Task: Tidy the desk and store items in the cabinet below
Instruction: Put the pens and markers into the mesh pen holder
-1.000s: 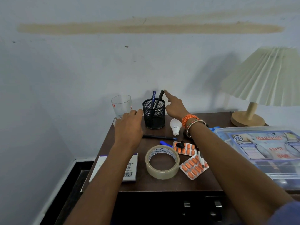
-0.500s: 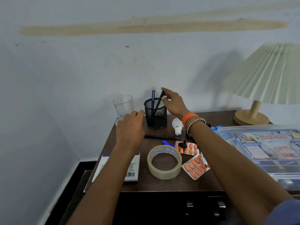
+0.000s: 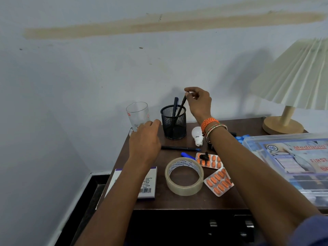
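We see the dark tabletop [image 3: 236,125] pushed against the wall at the back, its left edge running beside a strip of floor along the left wall. The glass [image 3: 137,114] stands at the back left corner, right by that edge, and the white box [image 3: 142,185] overhangs the front left corner. A bare stretch of wood lies between the mesh pen holder [image 3: 174,124] and the lamp base [image 3: 283,126]; the first-aid box [image 3: 291,160] fills the right side. In the middle lie the tape roll [image 3: 184,176], two pill strips [image 3: 219,182], a loose pen [image 3: 180,148] and a bulb [image 3: 197,135].

Our right hand [image 3: 199,103] reaches over the holder, thumb and forefinger pinching the top of a black pen [image 3: 182,105] that leans in it beside a blue one [image 3: 175,107]. Our left hand [image 3: 144,139] hovers, palm down and fingers loosely spread, between glass and holder, gripping nothing.
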`<state>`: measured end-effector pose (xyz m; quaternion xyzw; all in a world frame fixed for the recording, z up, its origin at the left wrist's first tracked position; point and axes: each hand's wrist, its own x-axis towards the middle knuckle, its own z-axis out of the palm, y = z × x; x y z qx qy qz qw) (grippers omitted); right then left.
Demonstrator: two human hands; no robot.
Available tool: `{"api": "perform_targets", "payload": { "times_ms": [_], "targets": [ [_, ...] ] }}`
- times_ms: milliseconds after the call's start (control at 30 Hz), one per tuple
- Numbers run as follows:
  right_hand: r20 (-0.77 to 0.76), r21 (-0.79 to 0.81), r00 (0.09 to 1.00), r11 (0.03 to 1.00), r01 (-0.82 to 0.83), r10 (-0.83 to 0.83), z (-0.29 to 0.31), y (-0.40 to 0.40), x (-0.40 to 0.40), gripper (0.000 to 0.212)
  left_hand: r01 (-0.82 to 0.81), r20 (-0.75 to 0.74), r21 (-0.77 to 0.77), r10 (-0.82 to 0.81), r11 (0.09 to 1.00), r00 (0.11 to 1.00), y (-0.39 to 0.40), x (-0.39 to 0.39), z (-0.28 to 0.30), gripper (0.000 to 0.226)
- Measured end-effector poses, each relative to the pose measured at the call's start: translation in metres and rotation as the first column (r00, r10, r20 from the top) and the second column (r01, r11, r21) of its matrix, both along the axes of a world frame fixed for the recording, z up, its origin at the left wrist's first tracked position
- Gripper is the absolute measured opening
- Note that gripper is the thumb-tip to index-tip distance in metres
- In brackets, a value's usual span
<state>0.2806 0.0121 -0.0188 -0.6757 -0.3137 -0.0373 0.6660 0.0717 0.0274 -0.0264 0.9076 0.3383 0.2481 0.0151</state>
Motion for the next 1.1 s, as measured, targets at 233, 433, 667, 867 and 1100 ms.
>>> {"api": "perform_targets", "payload": {
  "times_ms": [233, 433, 667, 867, 1100],
  "targets": [
    [-0.033, -0.147, 0.991, 0.98, -0.13, 0.127, -0.009, 0.004, 0.002, 0.029, 0.132, 0.067, -0.131, -0.124, 0.983, 0.99, -0.001, -0.002, -0.008, 0.036],
    [-0.06, -0.257, 0.966, 0.932, -0.257, 0.25, -0.006, -0.001, 0.002, 0.05, 0.141, 0.072, -0.141, -0.132, 0.98, 0.989, 0.0, -0.002, -0.009, 0.036],
    [0.034, -0.307, 0.995, 0.948, -0.083, 0.098, 0.014, -0.025, 0.002, 0.048, 0.145, 0.095, -0.174, -0.13, 0.974, 0.987, -0.008, -0.001, -0.003, 0.035],
    [0.303, -0.394, 0.943, 0.919, -0.008, 0.138, 0.053, -0.063, -0.025, 0.027, 0.182, 0.103, -0.271, -0.159, 0.945, 0.982, -0.013, -0.006, -0.003, 0.03],
    [0.469, -0.748, 0.836, 0.632, 0.205, 0.283, 0.017, -0.102, -0.067, 0.022, 0.169, 0.048, -0.338, -0.163, 0.926, 0.985, -0.021, -0.015, -0.004, 0.024]
  ]
}}
